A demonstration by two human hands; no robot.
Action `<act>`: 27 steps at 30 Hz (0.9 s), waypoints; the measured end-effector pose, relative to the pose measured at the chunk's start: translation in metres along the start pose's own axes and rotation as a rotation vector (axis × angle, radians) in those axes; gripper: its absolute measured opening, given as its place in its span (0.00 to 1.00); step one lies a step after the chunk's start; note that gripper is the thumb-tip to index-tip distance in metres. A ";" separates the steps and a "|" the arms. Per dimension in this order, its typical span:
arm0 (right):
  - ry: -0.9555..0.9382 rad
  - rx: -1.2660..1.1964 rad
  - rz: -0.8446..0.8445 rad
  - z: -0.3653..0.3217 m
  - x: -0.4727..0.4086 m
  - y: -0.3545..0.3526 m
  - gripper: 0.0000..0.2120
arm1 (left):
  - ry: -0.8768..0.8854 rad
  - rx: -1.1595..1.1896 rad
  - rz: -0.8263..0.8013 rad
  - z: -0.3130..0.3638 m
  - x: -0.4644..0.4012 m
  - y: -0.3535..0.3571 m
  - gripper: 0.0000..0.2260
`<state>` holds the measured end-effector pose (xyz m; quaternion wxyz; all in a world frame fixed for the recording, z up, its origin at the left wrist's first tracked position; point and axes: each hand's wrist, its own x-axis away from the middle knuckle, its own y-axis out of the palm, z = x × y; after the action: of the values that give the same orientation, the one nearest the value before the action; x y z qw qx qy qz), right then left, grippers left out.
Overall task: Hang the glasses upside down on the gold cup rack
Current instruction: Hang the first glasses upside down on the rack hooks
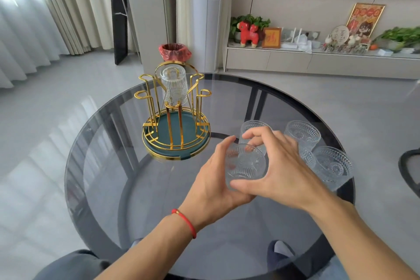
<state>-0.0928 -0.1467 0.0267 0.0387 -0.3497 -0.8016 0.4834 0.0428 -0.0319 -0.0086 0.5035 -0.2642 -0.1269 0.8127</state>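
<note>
Both hands are wrapped around one ribbed glass point(245, 163): left hand point(218, 184) cups it from underneath, right hand point(281, 166) pinches its rim. It's held above the round table point(95, 166), near the gold cup rack point(176, 109), where one glass point(173, 85) already hangs upside down. More glasses point(318, 154) stand just behind the held one.

No legible text anywhere (characters on the framed poster point(365, 18) and small plaque point(271, 38) too blurred).

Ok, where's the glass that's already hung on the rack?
In the head view, the hung glass sits upside down on a peg at the back of the gold rack, left of centre on the round glass table.
</note>
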 end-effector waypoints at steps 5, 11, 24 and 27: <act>0.015 -0.453 -0.049 -0.010 -0.002 0.011 0.32 | -0.127 0.196 0.210 0.001 -0.003 -0.026 0.36; 0.241 -0.824 -0.118 -0.025 -0.010 0.042 0.21 | -0.440 0.888 0.305 0.000 -0.010 -0.049 0.38; 0.088 -0.796 0.279 -0.024 -0.034 0.018 0.20 | -0.207 -0.308 -0.096 -0.044 -0.008 -0.085 0.30; 0.062 -0.782 0.332 -0.034 -0.055 0.000 0.21 | -0.170 -0.714 -0.164 -0.068 -0.008 -0.088 0.27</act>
<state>-0.0378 -0.1546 0.0602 -0.1510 -0.4767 -0.8559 0.1317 0.1500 -0.0027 -0.0205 0.4309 -0.3437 -0.4645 0.6932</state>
